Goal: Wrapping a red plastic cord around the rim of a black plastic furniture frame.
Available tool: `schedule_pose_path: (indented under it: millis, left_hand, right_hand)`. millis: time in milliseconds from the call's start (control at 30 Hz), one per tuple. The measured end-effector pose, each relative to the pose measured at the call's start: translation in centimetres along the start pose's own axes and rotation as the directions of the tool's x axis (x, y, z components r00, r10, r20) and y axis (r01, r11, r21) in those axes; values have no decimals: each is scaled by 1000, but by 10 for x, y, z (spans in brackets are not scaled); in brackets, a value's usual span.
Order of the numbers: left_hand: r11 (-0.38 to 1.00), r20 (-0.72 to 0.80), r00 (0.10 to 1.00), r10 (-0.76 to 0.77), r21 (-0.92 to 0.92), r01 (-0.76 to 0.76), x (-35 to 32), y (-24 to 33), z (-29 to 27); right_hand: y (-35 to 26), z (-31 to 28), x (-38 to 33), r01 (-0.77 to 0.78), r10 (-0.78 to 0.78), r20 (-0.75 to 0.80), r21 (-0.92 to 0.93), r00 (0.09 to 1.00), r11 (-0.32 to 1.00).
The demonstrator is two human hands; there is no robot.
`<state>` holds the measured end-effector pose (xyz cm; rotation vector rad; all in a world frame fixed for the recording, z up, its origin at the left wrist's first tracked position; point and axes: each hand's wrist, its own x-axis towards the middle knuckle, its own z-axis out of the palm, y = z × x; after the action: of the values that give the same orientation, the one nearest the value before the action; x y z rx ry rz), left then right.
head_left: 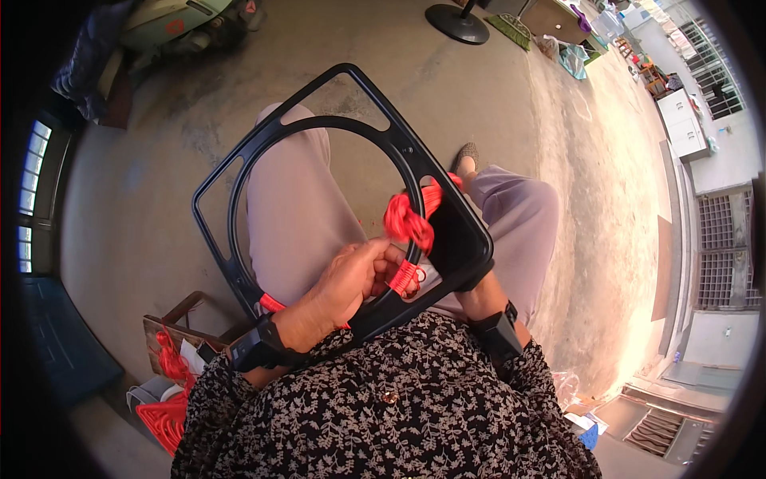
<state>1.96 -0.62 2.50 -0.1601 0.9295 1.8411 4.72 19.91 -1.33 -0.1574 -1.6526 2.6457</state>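
near left on the floor lies a red cord bundle (163,419). the left hand (351,275) pinches red cord (408,223) wound on a black frame (319,191) across the lap; the right hand (471,275), mostly hidden, grips the frame's right edge. far right, a white cabinet (686,120).
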Motion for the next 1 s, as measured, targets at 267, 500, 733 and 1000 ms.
schedule_pose_path:
  millis: [267, 500, 733, 1000]
  left_hand:
    - [999, 65, 998, 22, -40, -19, 0, -5, 0]
    - [997, 76, 996, 41, -62, -36, 2, -7, 0]
    - [988, 18, 994, 112, 109, -114, 1, -4, 2]
    - [965, 80, 974, 212, 137, -221, -4, -7, 4]
  right_hand:
    - [-79, -47, -46, 284, -158, -348, 349, 924, 893]
    - [-65, -96, -116, 84, -455, -409, -663, 791, 743]
    - [-76, -35, -92, -218, 128, -383, -201, 915, 955]
    - [-50, 14, -23, -140, 166, 74, -271, 983, 952]
